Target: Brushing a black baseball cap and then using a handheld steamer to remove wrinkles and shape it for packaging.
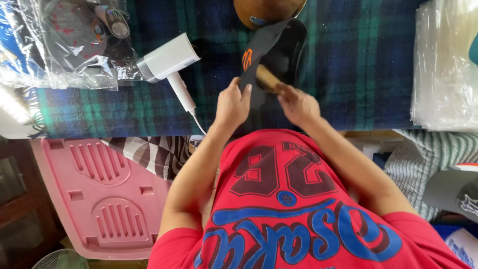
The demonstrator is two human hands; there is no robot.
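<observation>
A dark cap (271, 50) is held on the plaid-covered worktop (358, 74); the left hand (233, 104) pinches its edge, the right hand (298, 103) grips a wooden block (266, 78) inside. Fabric is best kept taut, pressure even.

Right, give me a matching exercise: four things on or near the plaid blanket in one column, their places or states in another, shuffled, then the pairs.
1. dark cap
2. white steamer
3. stack of clear bags
4. pink plastic lid

A. at the blanket's right edge
B. held by both hands
C. lying left of the hands
D. below the blanket's edge, lower left

Pairs: 1-B, 2-C, 3-A, 4-D
</observation>
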